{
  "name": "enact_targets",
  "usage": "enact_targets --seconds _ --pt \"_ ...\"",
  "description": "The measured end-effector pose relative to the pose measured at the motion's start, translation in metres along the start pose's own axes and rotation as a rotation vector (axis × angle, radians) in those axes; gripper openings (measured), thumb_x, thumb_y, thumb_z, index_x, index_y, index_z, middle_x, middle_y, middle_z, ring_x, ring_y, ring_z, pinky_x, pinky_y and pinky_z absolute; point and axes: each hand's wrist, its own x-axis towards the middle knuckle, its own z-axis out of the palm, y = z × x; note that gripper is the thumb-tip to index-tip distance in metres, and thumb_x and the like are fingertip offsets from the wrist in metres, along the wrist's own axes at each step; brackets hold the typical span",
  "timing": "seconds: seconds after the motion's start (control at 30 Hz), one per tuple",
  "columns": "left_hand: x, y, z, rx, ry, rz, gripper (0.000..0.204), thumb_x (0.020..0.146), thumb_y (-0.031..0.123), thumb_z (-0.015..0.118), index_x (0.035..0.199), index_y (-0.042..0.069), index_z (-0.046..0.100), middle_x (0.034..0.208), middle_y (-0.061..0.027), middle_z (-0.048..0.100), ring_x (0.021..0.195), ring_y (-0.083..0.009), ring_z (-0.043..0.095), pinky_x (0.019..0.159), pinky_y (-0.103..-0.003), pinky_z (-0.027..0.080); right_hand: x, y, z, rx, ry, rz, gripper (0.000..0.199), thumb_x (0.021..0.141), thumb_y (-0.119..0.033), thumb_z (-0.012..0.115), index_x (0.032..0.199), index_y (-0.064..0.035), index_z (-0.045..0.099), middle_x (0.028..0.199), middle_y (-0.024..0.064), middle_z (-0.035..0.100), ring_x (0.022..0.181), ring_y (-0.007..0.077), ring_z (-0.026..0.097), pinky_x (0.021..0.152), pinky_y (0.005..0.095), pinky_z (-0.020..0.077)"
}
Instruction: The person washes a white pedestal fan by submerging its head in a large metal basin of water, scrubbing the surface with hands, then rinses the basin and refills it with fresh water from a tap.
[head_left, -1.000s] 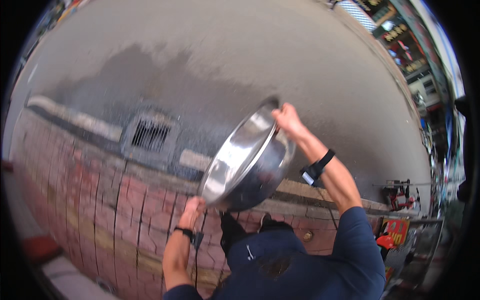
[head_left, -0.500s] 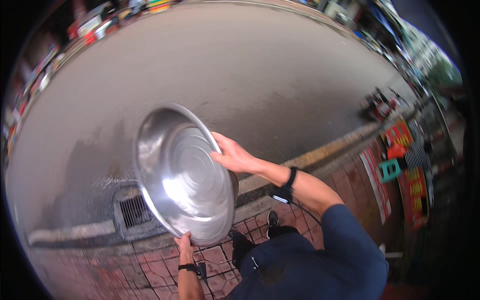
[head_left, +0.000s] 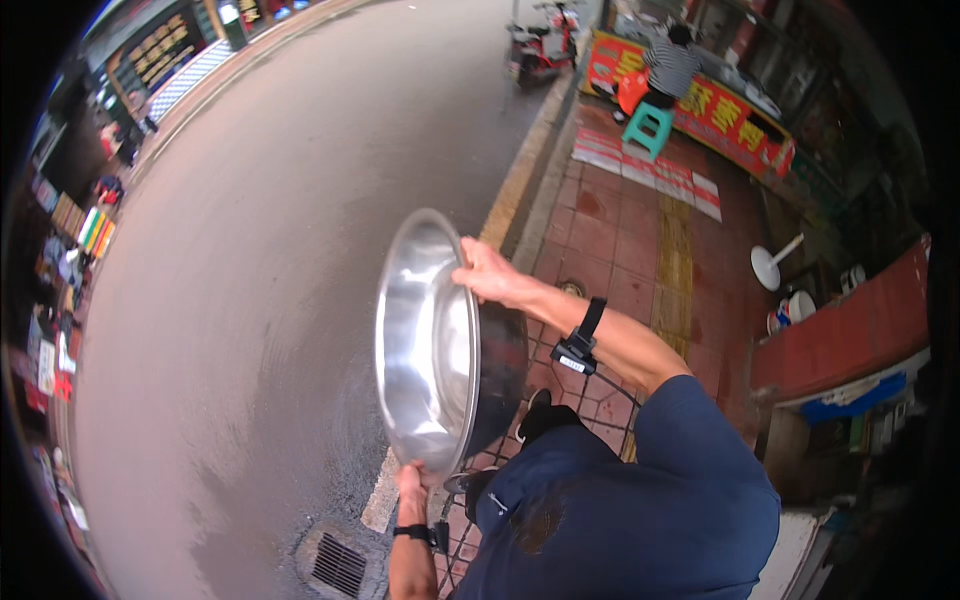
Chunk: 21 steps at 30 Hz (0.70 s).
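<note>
A large shiny steel basin (head_left: 420, 345) is held tilted on its side, its hollow facing left toward the road. My right hand (head_left: 490, 272) grips the rim at the far right, thumb over the inner edge. Down at the near end of the basin, my left hand (head_left: 411, 480) is closed on the rim; its fingers are partly hidden. The inside of the basin looks bare where it shows. Both wrists wear black bands.
Wet road (head_left: 290, 230) lies left of the kerb, with a drain grate (head_left: 338, 565) at near left. Red paving (head_left: 615, 245) stretches right. Further off are a red motorbike (head_left: 540, 45), a person (head_left: 672, 65) by a green stool (head_left: 648, 130), and a red counter (head_left: 850, 325).
My view and body have turned right, toward the pavement. The basin has swung more edge-on, showing its outer side, and both hands have kept their grip on its rim.
</note>
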Motion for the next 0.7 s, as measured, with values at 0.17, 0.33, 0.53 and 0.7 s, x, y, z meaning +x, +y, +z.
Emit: enact_targets --seconds 0.17,0.33,0.53,0.7 --pt "-0.005 0.065 0.099 0.102 0.048 0.616 0.037 0.080 -0.007 0.061 0.116 -0.003 0.052 0.108 -0.0139 0.063 0.095 -0.0258 0.062 0.088 -0.039 0.052 0.019 0.036 -0.122 0.271 -0.080 -0.315 0.047 0.088 0.003 0.053 0.135 0.0045 0.044 0.114 0.0099 0.060 0.098 0.0143 0.061 0.078 0.0280 0.0533" --pt "-0.011 0.067 0.206 0.096 0.184 0.697 0.055 0.087 0.000 0.060 0.136 0.002 0.036 0.132 -0.0190 0.051 0.117 -0.0304 0.056 0.103 -0.043 0.048 0.026 0.023 -0.195 0.333 -0.218 -0.506 0.033 0.088 0.002 0.053 0.121 0.0000 0.052 0.093 0.0042 0.061 0.081 0.0076 0.054 0.069 0.0264 0.0473" --pt "0.028 0.040 0.298 0.255 -0.014 0.356 0.036 0.087 0.006 0.062 0.119 0.000 0.046 0.107 -0.0143 0.059 0.088 -0.0257 0.064 0.070 -0.043 0.058 0.030 0.033 -0.261 0.169 0.051 -0.591 0.033 0.083 0.005 0.059 0.115 0.0032 0.050 0.083 0.0075 0.059 0.078 0.0118 0.055 0.066 0.0307 0.0470" --pt "0.086 0.059 0.459 0.700 -0.302 0.184 0.020 0.085 0.004 0.061 0.103 0.000 0.054 0.094 -0.0089 0.062 0.075 -0.0228 0.063 0.059 -0.036 0.055 0.046 0.115 -0.436 0.138 0.495 -0.270 0.019 0.084 0.006 0.058 0.100 -0.0002 0.050 0.085 0.0018 0.056 0.076 0.0099 0.054 0.064 0.0290 0.0485"
